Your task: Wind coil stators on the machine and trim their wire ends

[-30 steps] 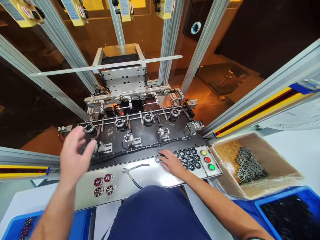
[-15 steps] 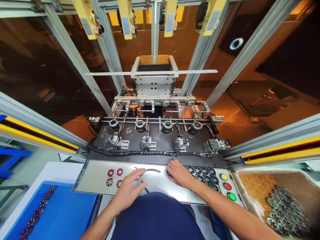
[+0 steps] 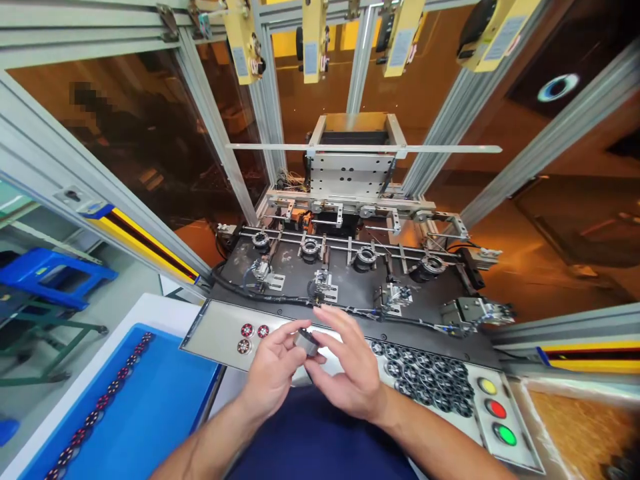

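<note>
A small round part, dark-rimmed with a grey metal side (image 3: 306, 343), is raised over the metal front panel, tilted between my hands. My left hand (image 3: 274, 368) pinches its left side between thumb and fingers. From the right, my right hand (image 3: 353, 370) has its fingertips at the part's edge, the other fingers loosely spread. Just left of my left hand lie a few red-and-silver round parts (image 3: 247, 331) on the panel (image 3: 213, 327). Many dark ring-shaped parts (image 3: 430, 373) cover the panel right of my right hand.
Yellow, red and green buttons (image 3: 496, 409) sit at the panel's right end. Behind it, a black machine bed (image 3: 340, 280) carries several round fixtures (image 3: 367, 257) and clamps. A blue tray (image 3: 165, 387) with a row of red-dark parts stands left; a lined box (image 3: 575, 427) stands right.
My right hand has left the panel by the dark parts and come left to my left hand. The round part is now raised between them. The camera view has turned left.
</note>
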A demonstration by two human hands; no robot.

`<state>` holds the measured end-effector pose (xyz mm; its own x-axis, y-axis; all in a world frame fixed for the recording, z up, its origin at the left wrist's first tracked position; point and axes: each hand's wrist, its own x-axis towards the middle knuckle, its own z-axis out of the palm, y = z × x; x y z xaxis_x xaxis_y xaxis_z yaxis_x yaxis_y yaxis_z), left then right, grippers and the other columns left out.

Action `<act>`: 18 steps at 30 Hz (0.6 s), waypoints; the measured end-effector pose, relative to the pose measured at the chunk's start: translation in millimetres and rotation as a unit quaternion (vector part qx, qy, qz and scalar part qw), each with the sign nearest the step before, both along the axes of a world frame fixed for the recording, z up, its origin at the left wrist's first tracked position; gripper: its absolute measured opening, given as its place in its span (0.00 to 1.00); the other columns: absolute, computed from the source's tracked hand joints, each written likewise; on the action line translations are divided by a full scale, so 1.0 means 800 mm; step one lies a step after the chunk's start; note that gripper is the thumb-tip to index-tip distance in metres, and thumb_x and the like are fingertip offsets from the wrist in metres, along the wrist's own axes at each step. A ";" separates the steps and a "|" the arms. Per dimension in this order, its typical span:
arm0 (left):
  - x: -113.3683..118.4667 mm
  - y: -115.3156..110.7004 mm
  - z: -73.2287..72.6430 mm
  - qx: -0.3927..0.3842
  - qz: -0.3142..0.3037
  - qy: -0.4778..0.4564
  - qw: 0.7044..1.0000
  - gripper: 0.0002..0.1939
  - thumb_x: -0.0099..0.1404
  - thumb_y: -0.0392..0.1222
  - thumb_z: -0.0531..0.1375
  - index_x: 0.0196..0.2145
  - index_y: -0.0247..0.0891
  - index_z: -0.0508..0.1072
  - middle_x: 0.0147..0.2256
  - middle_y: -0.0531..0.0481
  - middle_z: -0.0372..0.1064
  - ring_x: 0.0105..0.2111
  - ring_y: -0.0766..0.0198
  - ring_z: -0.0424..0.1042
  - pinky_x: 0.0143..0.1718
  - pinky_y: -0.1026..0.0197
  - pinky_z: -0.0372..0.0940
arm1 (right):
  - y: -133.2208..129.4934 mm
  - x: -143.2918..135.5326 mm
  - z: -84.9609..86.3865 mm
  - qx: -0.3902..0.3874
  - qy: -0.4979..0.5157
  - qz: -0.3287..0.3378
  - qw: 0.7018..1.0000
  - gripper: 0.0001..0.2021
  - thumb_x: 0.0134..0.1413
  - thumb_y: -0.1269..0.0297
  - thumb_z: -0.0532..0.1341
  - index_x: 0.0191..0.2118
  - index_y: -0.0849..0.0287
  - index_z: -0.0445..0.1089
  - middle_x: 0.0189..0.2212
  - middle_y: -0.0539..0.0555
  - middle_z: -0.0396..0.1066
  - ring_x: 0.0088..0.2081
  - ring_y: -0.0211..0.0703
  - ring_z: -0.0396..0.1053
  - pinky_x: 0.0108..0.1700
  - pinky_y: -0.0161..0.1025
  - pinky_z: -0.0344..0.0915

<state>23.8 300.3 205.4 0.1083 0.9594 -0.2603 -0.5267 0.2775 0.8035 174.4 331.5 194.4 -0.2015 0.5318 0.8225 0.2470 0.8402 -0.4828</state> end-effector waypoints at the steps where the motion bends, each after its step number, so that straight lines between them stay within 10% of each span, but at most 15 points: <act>1: 0.000 0.000 -0.002 0.003 0.016 0.007 1.000 0.24 0.49 0.50 0.75 0.44 0.43 0.80 0.39 0.48 0.75 0.31 0.63 0.77 0.36 0.61 0.72 | 0.001 0.002 0.001 0.003 -0.011 -0.006 1.000 0.27 0.48 0.78 0.66 0.56 0.62 0.66 0.53 0.69 0.72 0.57 0.60 0.69 0.54 0.61 0.70; 10: 0.004 -0.002 -0.017 0.037 0.023 -0.008 0.999 0.22 0.52 0.51 0.73 0.45 0.47 0.81 0.43 0.46 0.77 0.36 0.59 0.78 0.41 0.57 0.74 | 0.000 0.004 0.002 -0.003 -0.003 -0.015 1.000 0.23 0.51 0.77 0.64 0.54 0.59 0.67 0.44 0.63 0.77 0.52 0.57 0.72 0.49 0.59 0.73; 18: -0.036 -0.009 -0.001 0.090 -0.052 0.164 0.981 0.19 0.52 0.46 0.73 0.44 0.51 0.83 0.43 0.47 0.81 0.45 0.51 0.78 0.49 0.54 0.72 | 0.027 0.037 0.035 -0.114 -0.090 0.223 0.964 0.11 0.60 0.74 0.59 0.47 0.59 0.73 0.55 0.64 0.71 0.58 0.50 0.68 0.57 0.54 0.69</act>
<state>-5.2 293.5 204.9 0.1472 0.9812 -0.1247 -0.2076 0.1539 0.9660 203.9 353.0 222.1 -0.5803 0.5222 0.6250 -0.0179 0.7590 -0.6508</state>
